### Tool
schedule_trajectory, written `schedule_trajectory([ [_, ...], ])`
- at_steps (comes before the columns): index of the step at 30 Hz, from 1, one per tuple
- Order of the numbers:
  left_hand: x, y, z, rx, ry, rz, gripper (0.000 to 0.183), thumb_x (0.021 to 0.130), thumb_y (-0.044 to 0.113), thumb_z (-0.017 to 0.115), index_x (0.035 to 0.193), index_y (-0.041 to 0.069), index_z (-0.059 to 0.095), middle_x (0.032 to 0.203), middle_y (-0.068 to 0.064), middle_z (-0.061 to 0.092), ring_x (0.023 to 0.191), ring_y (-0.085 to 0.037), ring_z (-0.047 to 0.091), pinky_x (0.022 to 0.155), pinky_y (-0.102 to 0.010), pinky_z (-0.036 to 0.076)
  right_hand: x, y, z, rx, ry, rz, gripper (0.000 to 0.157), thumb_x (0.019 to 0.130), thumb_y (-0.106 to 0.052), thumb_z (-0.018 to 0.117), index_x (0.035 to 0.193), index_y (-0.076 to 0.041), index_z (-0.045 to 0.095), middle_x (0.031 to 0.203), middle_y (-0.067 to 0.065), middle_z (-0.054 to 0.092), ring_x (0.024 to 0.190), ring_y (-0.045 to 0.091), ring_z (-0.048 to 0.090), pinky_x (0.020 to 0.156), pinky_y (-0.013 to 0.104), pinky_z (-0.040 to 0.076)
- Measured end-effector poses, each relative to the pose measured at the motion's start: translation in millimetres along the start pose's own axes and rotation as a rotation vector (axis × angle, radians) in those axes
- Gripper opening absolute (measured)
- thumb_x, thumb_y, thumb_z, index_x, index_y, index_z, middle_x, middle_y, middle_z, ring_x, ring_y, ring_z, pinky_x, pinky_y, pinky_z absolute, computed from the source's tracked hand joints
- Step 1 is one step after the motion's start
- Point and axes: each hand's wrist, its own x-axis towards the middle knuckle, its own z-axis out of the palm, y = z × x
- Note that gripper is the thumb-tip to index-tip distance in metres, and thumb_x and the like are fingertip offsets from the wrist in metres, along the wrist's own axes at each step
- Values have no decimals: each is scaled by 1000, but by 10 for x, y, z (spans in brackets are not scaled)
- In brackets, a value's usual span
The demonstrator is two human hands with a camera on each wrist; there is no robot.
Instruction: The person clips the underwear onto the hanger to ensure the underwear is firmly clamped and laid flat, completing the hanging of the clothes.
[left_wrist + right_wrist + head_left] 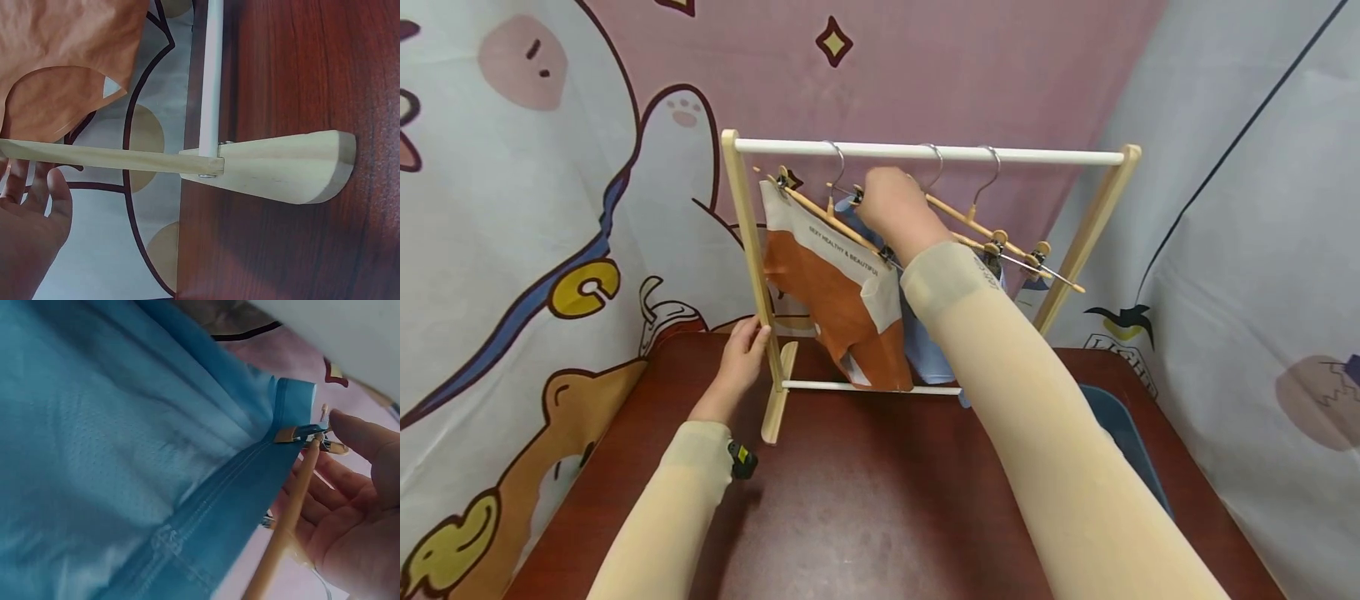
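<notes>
A small clothes rack has a wooden left post (750, 242), and my left hand (737, 367) grips it, fingers behind and thumb at the near side. My right hand (891, 204) is up under the white top bar (1037, 156). In the right wrist view its thumb and fingers pinch a clip (294, 433) at the end of a wooden hanger (281, 544). That clip bites the waistband of a blue garment (125, 456). Left of the right hand, orange-and-white shorts (820, 275) hang slanted from another clip hanger. The right forearm hides part of the blue garment.
A further wooden hanger (972, 218) hangs to the right on the bar. The rack's foot (777, 412) and lower bar (820, 385) are near the back of the dark red table (850, 500). A dark blue bin (1116, 425) sits at right, partly behind my arm.
</notes>
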Motion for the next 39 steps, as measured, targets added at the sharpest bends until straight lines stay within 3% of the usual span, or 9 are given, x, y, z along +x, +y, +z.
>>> schedule_trajectory([
  [3, 3, -2, 6, -3, -1, 1, 41, 101, 20, 44, 136, -2, 47, 127, -23, 46, 117, -37, 46, 102, -48, 35, -3, 33, 30, 32, 21, 16, 14, 91, -17, 50, 95, -9, 61, 112, 9, 63, 96, 24, 58, 88, 39, 47],
  [7, -3, 4, 8, -3, 1, 0, 41, 101, 20, 44, 135, -1, 48, 127, -23, 47, 116, -37, 47, 102, -49, 36, -6, 47, 56, 95, 34, 35, 19, 96, -17, 42, 90, -10, 57, 106, 9, 61, 88, 23, 56, 80, 37, 47],
  [17, -16, -1, 7, -6, 10, 11, 42, 101, 21, 44, 136, -2, 47, 128, -25, 46, 116, -39, 47, 102, -51, 36, 10, 29, 45, 160, 62, 75, 23, 97, -27, 49, 104, -10, 61, 112, 7, 62, 101, 22, 58, 91, 37, 46],
  [24, -16, 17, 1, -5, 6, -1, 41, 101, 20, 44, 135, -2, 48, 128, -24, 46, 118, -38, 46, 104, -49, 34, 5, 41, 73, 140, 88, 64, 24, 98, -27, 49, 111, -10, 58, 110, 7, 61, 101, 22, 58, 90, 37, 47],
  [32, -18, 1, 2, 9, -6, -1, 43, 101, 22, 43, 137, -2, 46, 130, -24, 46, 119, -38, 45, 104, -50, 34, -69, 90, -2, 128, -7, -9, 32, 102, -30, 32, 110, -9, 55, 100, 8, 54, 94, 22, 54, 83, 34, 44],
  [35, -15, -12, 3, 11, -7, 5, 43, 101, 23, 43, 137, -2, 46, 130, -24, 45, 119, -38, 45, 104, -51, 34, -142, 129, -36, 118, -10, -58, 37, 102, -29, 32, 124, -7, 52, 115, 11, 57, 108, 24, 55, 92, 35, 43],
  [39, -15, -6, -1, 14, -12, 1, 44, 101, 23, 43, 137, -2, 45, 130, -25, 45, 119, -39, 45, 103, -52, 34, -324, 210, -66, 146, 42, -172, 44, 100, -28, 41, 138, -5, 44, 138, 12, 50, 128, 25, 46, 107, 38, 35],
])
